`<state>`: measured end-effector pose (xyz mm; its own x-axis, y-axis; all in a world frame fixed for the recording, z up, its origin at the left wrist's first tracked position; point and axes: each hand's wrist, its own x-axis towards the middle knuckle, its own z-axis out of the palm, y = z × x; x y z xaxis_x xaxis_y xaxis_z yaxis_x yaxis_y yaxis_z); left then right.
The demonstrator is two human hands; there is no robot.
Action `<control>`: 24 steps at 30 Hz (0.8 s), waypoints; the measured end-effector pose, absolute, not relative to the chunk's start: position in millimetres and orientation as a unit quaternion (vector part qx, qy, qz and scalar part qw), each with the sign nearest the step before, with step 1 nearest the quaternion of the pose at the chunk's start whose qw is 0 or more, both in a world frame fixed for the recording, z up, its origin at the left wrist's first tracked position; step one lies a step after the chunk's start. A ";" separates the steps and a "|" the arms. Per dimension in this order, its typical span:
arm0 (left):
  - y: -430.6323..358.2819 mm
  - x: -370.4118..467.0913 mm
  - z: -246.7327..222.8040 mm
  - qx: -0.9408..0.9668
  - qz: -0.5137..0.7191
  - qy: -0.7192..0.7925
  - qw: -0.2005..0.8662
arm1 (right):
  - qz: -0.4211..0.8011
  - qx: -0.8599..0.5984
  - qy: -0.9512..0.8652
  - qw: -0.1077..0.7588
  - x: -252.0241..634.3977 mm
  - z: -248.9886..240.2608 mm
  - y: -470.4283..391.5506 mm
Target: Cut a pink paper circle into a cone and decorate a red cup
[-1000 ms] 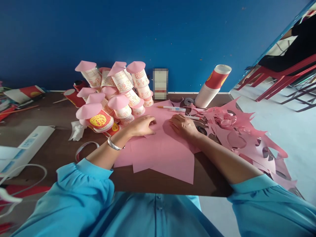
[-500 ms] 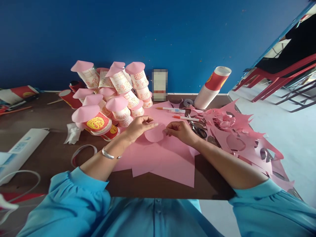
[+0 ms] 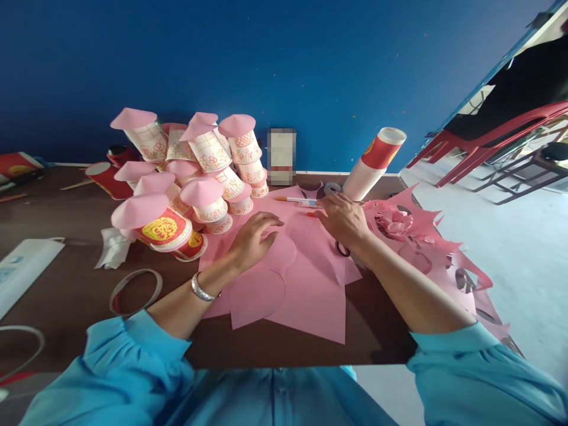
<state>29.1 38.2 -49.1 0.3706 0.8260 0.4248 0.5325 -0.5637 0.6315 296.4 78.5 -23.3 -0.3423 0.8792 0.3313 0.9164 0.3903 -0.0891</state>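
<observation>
Spreading its thumb and fingers, the left hand (image 3: 254,239) was over the pink paper (image 3: 310,302); the right hand (image 3: 344,219), grip unclear, partly covered the scissors (image 3: 342,249) toward the pink paper's right side.

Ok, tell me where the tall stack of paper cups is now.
In the head view, the stack of paper cups is right of centre, at the table's back by the blue wall, just beyond the right hand.

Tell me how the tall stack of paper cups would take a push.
The stack of paper cups is tall and narrow, so it would probably tip rather than slide. Hollow, thin-walled cups suggest little weight, and being nested, they might separate.
</observation>
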 end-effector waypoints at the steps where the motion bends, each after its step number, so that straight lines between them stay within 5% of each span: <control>1: 37.5 29.9 -49.5 0.804 0.372 0.423 0.189 | -0.084 -0.546 -0.817 0.164 300.3 -26.9 90.2; 10: 26.9 26.6 -44.9 0.789 0.418 0.433 0.125 | -0.071 -0.547 -0.817 0.169 303.7 -31.0 108.7; 15: 22.7 28.0 -40.8 0.758 0.453 0.428 0.192 | 0.188 -0.405 -0.839 0.310 287.0 -17.8 76.0; 20: 20.8 29.6 -34.4 0.759 0.433 0.415 0.255 | 0.433 -0.360 -0.751 0.344 264.3 -16.5 57.7; 24: 18.2 30.2 -28.0 0.749 0.408 0.425 0.305 | 0.512 -0.382 -0.676 0.367 255.6 -18.3 51.9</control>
<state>30.2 18.2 -28.0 0.3068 0.8846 0.3512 0.3878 -0.4532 0.8027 255.6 51.9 -18.3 -0.4386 0.8926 0.1047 0.1417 0.1838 -0.9727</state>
